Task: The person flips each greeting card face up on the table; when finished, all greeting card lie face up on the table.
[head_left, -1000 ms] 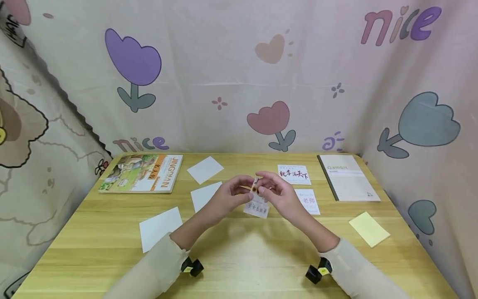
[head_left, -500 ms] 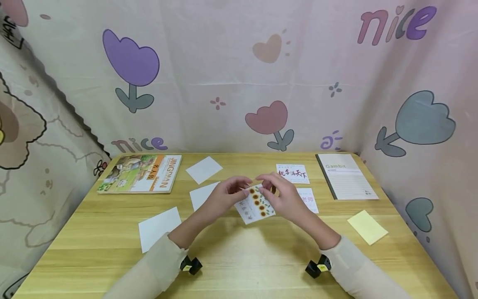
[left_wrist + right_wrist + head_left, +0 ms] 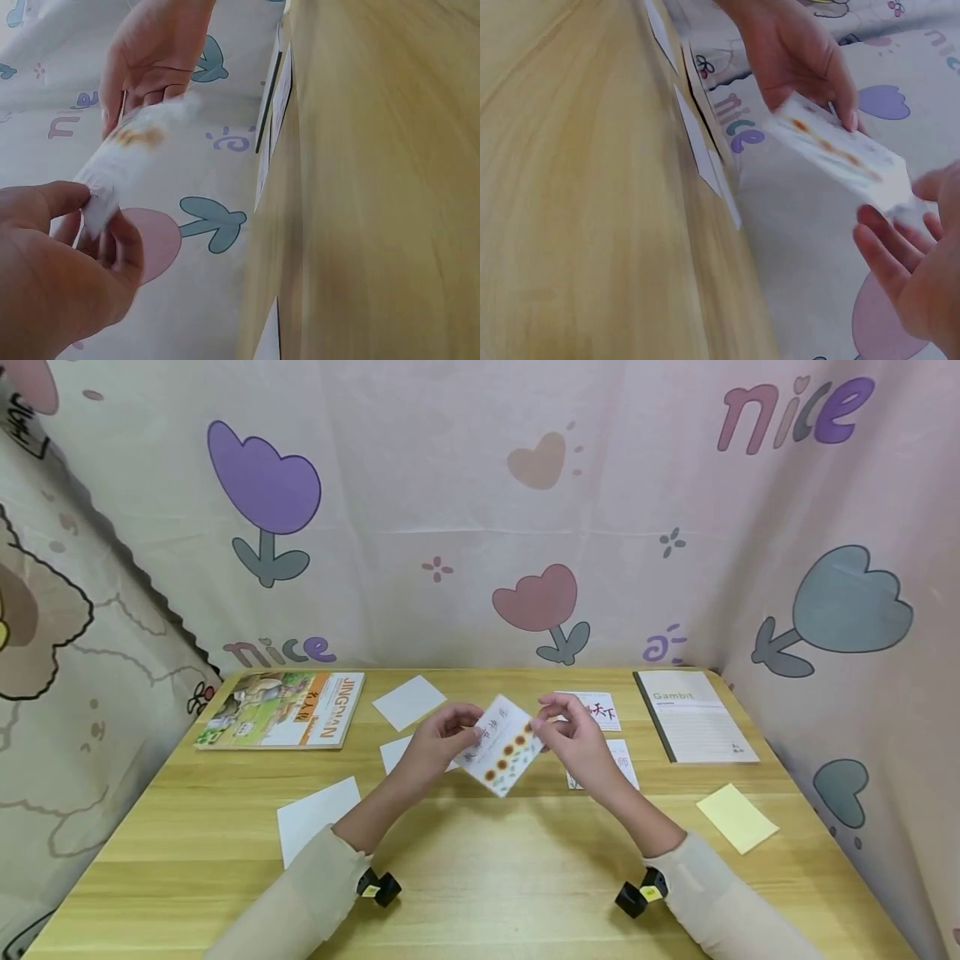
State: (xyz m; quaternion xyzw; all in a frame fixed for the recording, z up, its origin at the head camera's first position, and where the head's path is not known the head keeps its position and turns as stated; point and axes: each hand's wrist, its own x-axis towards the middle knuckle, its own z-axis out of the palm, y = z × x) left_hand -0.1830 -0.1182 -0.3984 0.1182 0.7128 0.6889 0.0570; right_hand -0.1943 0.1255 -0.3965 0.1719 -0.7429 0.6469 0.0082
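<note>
A white card with a row of sunflowers and dark handwritten-style characters (image 3: 501, 747) is held above the table, tilted, between both hands. At its left edge my left hand (image 3: 433, 743) pinches it between thumb and fingers. My right hand (image 3: 573, 735) has its thumb and fingers at the card's right corner. In the right wrist view, the card (image 3: 840, 157) is blurred, with the right thumb above its near end and the fingers (image 3: 885, 247) below. Behind the right hand, two printed cards lie partly covered, one with red characters (image 3: 603, 710), the other with pink ones (image 3: 621, 762).
Blank white cards lie on the left: one at the back (image 3: 408, 702), one partly behind the left hand (image 3: 393, 753), one beside the left forearm (image 3: 315, 814). A picture book (image 3: 281, 710) is back left. A notebook (image 3: 697, 717) and a yellow notepad (image 3: 738, 818) lie right.
The sunflower card, first seen nearly edge-on between the hands, has turned so that its printed face shows. It has rotated, with the flowers now running along its lower right. The right hand has shifted slightly right.
</note>
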